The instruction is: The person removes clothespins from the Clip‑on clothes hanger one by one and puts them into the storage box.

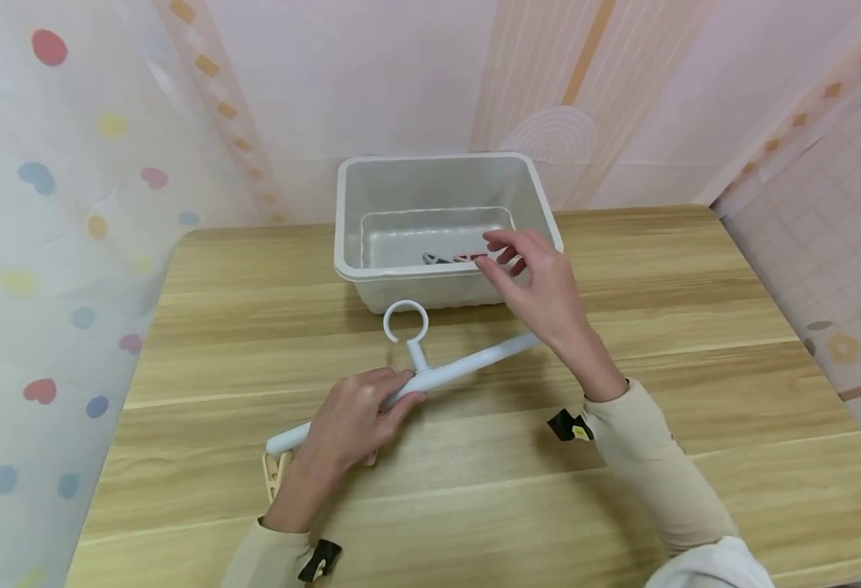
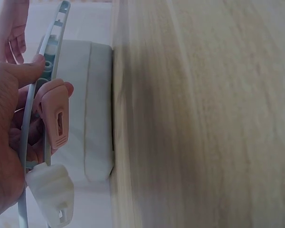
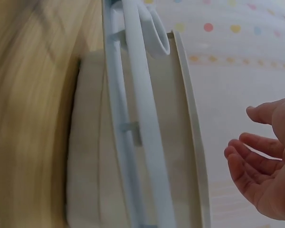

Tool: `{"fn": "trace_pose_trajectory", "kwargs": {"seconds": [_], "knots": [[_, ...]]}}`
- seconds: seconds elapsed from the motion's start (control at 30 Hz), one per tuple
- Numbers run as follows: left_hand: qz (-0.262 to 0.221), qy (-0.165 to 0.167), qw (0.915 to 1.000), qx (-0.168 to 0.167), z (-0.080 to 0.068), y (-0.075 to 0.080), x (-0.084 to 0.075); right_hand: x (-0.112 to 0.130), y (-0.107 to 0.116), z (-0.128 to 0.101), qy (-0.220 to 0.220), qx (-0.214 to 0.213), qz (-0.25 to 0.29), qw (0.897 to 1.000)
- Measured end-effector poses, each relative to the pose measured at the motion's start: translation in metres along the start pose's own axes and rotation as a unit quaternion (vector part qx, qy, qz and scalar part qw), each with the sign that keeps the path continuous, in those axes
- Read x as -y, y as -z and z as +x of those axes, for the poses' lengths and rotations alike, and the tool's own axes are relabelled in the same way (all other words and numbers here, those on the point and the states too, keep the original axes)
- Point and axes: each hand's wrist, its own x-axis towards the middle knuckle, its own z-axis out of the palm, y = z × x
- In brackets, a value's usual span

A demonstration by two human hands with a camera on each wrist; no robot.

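A pale blue-white plastic hanger [image 1: 475, 359] is held above the table, hook upward, by my left hand [image 1: 353, 416]. The left fingers and thumb grip its bar just left of the hook. In the left wrist view a pink clothespin [image 2: 51, 102] and a cream clothespin [image 2: 50, 192] are on the hanger's bar by that hand. My right hand [image 1: 541, 282] hovers over the front right rim of the grey bin [image 1: 430, 294], fingers loosely bent, holding nothing. Inside the bin lie a grey clothespin [image 1: 434, 259] and a pink clothespin [image 1: 467, 257].
The bin stands at the back of a wood-grain table [image 1: 475, 490], close to a patterned wall covering [image 1: 401, 82]. Another patterned covering [image 1: 48, 286] hangs along the left side. Dark straps [image 1: 320, 561] are visible at the wrists.
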Motion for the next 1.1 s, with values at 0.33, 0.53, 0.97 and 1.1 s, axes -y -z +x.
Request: {"fn": "trace_pose_trajectory", "kwargs": {"seconds": [0.33,0.53,0.97,1.1], "knots": [[-0.004,0.001,1.0000,0.001,-0.001,0.002,-0.001,-0.003,-0.001,-0.013,0.004,0.006,0.022,1.000],[-0.002,0.001,1.0000,0.000,-0.003,0.003,-0.001,-0.004,0.001,-0.020,0.007,0.017,0.018,1.000],[0.000,-0.001,1.0000,-0.002,-0.004,0.004,0.000,-0.015,0.001,-0.043,0.017,0.065,0.002,0.998],[0.002,-0.002,1.0000,-0.002,-0.002,0.005,0.002,-0.019,0.002,-0.049,0.021,0.104,-0.017,0.994]]}}
